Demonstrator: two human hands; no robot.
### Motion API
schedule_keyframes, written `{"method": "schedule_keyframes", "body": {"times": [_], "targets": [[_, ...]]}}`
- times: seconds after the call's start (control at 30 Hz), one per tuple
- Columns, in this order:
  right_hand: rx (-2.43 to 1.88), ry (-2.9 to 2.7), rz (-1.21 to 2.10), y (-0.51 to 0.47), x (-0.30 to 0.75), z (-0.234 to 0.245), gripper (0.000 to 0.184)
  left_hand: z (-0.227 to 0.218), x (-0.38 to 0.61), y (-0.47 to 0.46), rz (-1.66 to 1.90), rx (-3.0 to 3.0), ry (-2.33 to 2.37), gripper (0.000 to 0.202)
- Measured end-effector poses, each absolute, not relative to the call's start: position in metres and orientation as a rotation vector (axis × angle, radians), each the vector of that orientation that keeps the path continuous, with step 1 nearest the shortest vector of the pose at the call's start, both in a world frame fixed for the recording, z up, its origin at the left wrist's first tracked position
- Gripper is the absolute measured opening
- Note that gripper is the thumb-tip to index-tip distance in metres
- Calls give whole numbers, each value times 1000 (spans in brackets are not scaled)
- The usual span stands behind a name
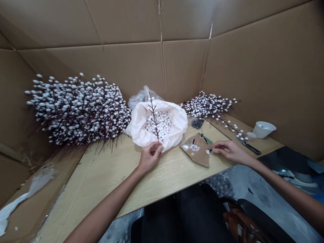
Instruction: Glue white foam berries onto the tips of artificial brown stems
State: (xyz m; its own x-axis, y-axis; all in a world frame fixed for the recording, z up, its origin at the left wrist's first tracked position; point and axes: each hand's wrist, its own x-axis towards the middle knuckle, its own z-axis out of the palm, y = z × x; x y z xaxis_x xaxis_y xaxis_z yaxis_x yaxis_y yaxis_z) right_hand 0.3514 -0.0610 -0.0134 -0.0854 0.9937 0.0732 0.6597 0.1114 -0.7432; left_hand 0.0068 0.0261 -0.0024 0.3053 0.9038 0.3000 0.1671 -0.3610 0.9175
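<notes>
My left hand (150, 157) pinches the lower end of a dark brown artificial twig (154, 122), which stands up in front of a bag with a few white berries near its top. Behind it, the open white plastic bag (138, 130) holds many loose white berries (165, 125). My right hand (229, 151) pinches a small dark stick (210, 150) at the right edge of a cardboard piece (199, 158). The stick's tip is at a white, glue-like dab (208, 152). Several other short black pieces and white smears lie on the cardboard.
A large pile of white-berried twigs (83, 109) fills the table's left back. A smaller bunch (209, 104) lies at the right back. Further right are a white cup (263, 129) and black-handled scissors or pliers (250, 147). Cardboard walls (131, 64) enclose the table (134, 185).
</notes>
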Motion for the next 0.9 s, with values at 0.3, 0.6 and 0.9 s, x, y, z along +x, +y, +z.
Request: {"method": "schedule_keyframes", "body": {"times": [0.3,0.6,0.9], "targets": [[-1632,-1869,727,-60,351,-17,27,-3,6,27,1104,1747,970,25],[-1612,-1920,725,-61,349,-12,26,-5,6,28,1104,1755,960,24],[-1531,-1734,945,-61,352,-14,30,-7,6,29,1101,1752,964,23]]}}
